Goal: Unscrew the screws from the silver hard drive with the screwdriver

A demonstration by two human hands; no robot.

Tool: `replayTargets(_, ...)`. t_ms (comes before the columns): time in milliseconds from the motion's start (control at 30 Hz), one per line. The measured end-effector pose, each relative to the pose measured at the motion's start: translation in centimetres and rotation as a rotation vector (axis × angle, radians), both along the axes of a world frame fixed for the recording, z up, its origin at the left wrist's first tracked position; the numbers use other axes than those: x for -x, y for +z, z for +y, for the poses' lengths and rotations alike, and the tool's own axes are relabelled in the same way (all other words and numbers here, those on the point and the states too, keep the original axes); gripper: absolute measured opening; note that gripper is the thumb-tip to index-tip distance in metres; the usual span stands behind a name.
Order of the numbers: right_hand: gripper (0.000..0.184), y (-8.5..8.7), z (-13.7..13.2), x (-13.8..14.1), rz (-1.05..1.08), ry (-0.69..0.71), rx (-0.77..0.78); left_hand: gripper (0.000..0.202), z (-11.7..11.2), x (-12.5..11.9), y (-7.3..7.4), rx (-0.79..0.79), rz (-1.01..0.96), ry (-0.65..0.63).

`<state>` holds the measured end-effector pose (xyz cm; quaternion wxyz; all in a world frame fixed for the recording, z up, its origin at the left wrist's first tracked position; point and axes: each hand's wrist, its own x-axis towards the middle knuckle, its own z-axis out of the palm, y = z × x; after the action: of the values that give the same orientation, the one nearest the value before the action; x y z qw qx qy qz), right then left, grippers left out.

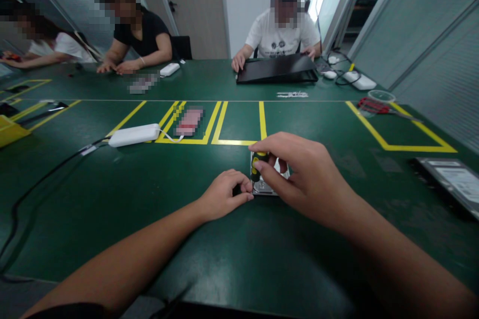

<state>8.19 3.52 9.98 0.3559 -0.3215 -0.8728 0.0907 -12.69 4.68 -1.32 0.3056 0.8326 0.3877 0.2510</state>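
A small hard drive (264,187) lies on the green table (149,194) just in front of me, mostly covered by my hands. My right hand (299,174) is closed on a screwdriver with a yellow and black handle (257,163), held upright over the drive. My left hand (224,194) is curled shut and presses against the drive's left edge, holding it steady.
A white power adapter (133,134) with cables lies left of yellow tape boxes (239,129). Another drive (454,182) sits at the right edge, red scissors (372,105) beyond it. Three people sit across the table; one has a black laptop (277,69).
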Motion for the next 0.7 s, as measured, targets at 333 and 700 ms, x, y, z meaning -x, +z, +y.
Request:
replayTargets(333,0.011,0.03,-0.25,0.14,-0.029,-0.121,-0.012,0.01,0.02,0.03,-0.19,0.005,-0.018,0.006)
replayTargets(700,0.012,0.45,-0.42,0.04,-0.044,-0.167,-0.004,0.011,-0.05,0.09,0.17,0.011,-0.002,0.005)
